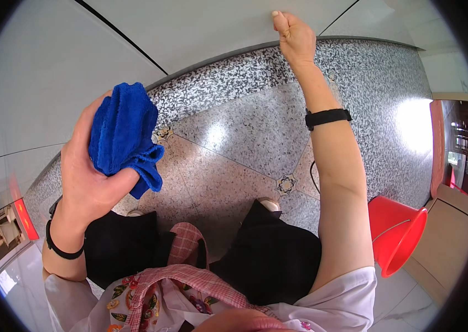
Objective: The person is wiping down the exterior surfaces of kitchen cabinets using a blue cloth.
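Note:
My left hand (93,174) is closed around a folded blue microfiber cloth (122,128), thumb across its lower part, near a pale grey smooth panel surface (201,33). Stretched out ahead, my right hand (298,37) has its fingers curled in and lies against or just over the same surface; nothing shows in it, though its palm side is hidden. Dark joint lines run between the panels. Black bands sit on both wrists.
A red plastic bucket (400,236) with a wire handle stands tilted in view at my right. Speckled stone floor tiles (234,124) with small patterned insets lie below. A thin black cable (313,176) shows beside my right forearm. Beige cabinetry (445,236) is at the far right.

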A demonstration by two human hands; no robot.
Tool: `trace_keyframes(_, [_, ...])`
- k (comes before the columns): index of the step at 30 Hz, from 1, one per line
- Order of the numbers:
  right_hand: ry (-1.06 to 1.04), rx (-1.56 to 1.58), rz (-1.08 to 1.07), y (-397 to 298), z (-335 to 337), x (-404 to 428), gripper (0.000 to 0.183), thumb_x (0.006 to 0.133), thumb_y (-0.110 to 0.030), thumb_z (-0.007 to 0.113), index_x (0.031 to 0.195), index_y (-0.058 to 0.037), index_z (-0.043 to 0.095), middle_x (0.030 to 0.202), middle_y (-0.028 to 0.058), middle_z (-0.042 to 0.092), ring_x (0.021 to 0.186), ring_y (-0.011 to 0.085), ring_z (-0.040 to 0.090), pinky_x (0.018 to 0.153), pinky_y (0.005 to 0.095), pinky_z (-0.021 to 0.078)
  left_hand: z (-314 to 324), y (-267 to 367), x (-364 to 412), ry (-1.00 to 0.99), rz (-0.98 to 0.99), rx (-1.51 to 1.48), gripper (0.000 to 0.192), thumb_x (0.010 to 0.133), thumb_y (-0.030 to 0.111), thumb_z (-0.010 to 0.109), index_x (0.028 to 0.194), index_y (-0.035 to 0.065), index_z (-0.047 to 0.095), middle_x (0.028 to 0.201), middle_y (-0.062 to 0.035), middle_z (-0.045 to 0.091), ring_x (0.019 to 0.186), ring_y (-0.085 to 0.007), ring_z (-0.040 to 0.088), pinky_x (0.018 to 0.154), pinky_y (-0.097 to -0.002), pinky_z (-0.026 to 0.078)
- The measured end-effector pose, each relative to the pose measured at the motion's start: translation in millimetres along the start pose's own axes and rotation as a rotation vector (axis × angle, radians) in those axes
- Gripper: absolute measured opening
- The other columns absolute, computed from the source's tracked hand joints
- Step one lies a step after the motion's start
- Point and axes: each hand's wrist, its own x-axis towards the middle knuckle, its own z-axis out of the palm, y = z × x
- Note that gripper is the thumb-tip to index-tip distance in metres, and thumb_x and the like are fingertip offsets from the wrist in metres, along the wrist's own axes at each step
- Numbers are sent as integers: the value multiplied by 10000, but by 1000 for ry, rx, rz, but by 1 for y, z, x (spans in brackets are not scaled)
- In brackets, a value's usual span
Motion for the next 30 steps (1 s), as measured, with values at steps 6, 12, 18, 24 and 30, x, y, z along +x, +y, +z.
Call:
trace_keyframes(6, [-1, -18, 5, 8, -2, 3, 550, 950, -584, 448, 821, -99, 674, 756, 140, 646, 765, 360, 611, 724, 433, 490, -4, 1, 0, -24, 8, 48, 721, 664, 6, 671, 1354, -37, 464, 1176, -133, 644, 1103, -174, 618, 988, -313, 450])
trace_keyframes(12, [-37, -1, 19, 7, -2, 3, 609, 933, -649, 452, 832, -94, 680, 762, 147, 651, 770, 364, 618, 726, 431, 493, 0, 3, 0, -8, -27, -51, 723, 673, -1, 674, 1363, -37, 459, 1184, -129, 642, 1102, -173, 620, 987, -313, 453])
trace_keyframes(18, [-22, -58, -23, 7, 0, 3, 590, 937, -631, 465, 834, -90, 677, 747, 155, 644, 766, 380, 613, 709, 446, 493, 1, -1, 1, -27, 2, 16, 730, 671, -1, 675, 1368, -34, 459, 1190, -133, 642, 1104, -173, 622, 988, -313, 454])
trace_keyframes(24, [30, -22, -85, 7, -1, 2, 571, 930, -612, 503, 801, -78, 661, 717, 146, 633, 729, 368, 611, 682, 440, 492, 3, -3, 3, -19, 2, -20, 726, 673, 5, 676, 1365, -33, 463, 1188, -135, 646, 1112, -180, 621, 994, -315, 450])
trace_keyframes(30, [-53, -109, -60, 2, -6, 2, 554, 888, -618, 578, 756, -85, 652, 660, 103, 622, 671, 327, 606, 645, 426, 488, 3, -3, 4, -28, 2, 2, 731, 665, 12, 671, 1364, -32, 462, 1188, -133, 644, 1111, -185, 621, 997, -320, 447])
